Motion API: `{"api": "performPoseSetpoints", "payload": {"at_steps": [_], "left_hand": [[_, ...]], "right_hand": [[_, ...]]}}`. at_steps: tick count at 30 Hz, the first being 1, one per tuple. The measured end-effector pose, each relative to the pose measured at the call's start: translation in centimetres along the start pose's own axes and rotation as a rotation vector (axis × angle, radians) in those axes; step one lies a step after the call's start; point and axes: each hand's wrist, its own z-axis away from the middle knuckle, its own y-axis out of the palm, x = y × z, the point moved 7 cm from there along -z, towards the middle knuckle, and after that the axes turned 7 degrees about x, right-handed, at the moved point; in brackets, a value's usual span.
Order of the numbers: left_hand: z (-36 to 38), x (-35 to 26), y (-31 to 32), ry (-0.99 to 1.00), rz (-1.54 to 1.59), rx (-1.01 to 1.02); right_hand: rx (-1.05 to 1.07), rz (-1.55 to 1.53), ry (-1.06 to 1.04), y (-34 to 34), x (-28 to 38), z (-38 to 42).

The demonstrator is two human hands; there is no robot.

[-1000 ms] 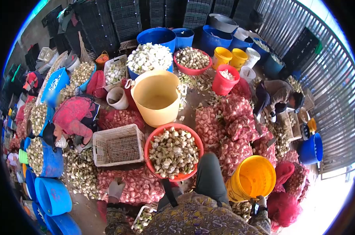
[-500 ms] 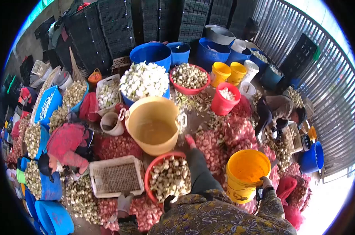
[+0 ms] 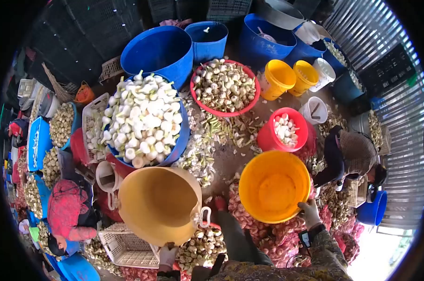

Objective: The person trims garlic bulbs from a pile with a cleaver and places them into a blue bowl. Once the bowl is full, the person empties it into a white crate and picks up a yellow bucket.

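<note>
My right hand (image 3: 310,213), in a light glove, grips the near right rim of a yellow bucket (image 3: 274,187). The bucket hangs tilted, its mouth facing me; only stains show inside. My left hand (image 3: 167,255), also gloved, is closed at the near edge of a big tan tub (image 3: 158,201) with white rope handles; its fingertips are partly hidden there. Partly covered by the tub, garlic bulbs (image 3: 203,246) fill a red basin beside my left hand. A pale plastic crate (image 3: 127,246) stands left of that hand. Beyond the yellow bucket is a red bucket (image 3: 290,140) holding peeled garlic.
A blue tub (image 3: 181,129) heaped with white garlic stands past the tan tub. Farther back are a red basin (image 3: 256,96) of bulbs and yellow buckets (image 3: 273,79). One person (image 3: 71,206) bends at the left, another (image 3: 357,150) at the right. Red net sacks (image 3: 280,243) lie near my legs.
The yellow bucket has moved up, forward and left in my right hand, tilting towards me. My left hand has shifted from the crate to the tan tub's edge. The view has moved forward.
</note>
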Motion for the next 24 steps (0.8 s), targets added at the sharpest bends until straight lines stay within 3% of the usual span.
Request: {"api": "performPoseSetpoints", "payload": {"at_steps": [2,6,9,11,14,18,20,21,22,24], "left_hand": [[1.3,-11.2,0.6,0.215,-0.020,-0.069],[-4.3,-16.7,4.8,0.179,0.078,0.125],[-6.6,-22.6,9.7,0.214,0.316,0.238],[-4.3,-29.0,11.8,0.036,0.554,0.443],[-5.2,-32.8,13.8,0.201,0.825,0.624],[-4.4,-38.1,10.1,0.277,0.709,0.425],[-1.8,-42.6,4.9,0.579,0.171,-0.103],[-1.4,-43.8,4.3,0.581,0.181,-0.130],[-0.2,-46.2,4.6,0.750,-0.025,-0.125],[1.1,-52.9,4.8,0.906,-0.218,-0.170]], "right_hand": [[0.036,-0.089,-0.036,1.5,3.5,0.6],[0.146,-0.313,-0.127,3.1,9.7,3.1],[0.245,-0.365,-0.178,2.7,13.5,5.2],[0.372,-0.521,-0.156,3.6,15.8,6.7],[0.458,-0.599,-0.111,4.9,18.7,6.8],[0.513,-0.568,-0.123,9.1,22.9,4.0],[0.501,-0.411,-0.208,12.2,26.6,3.0],[0.491,-0.334,-0.225,14.2,27.9,1.8],[0.482,-0.300,-0.198,17.0,28.7,0.7],[0.549,-0.193,-0.205,24.3,31.7,-2.5]]}}
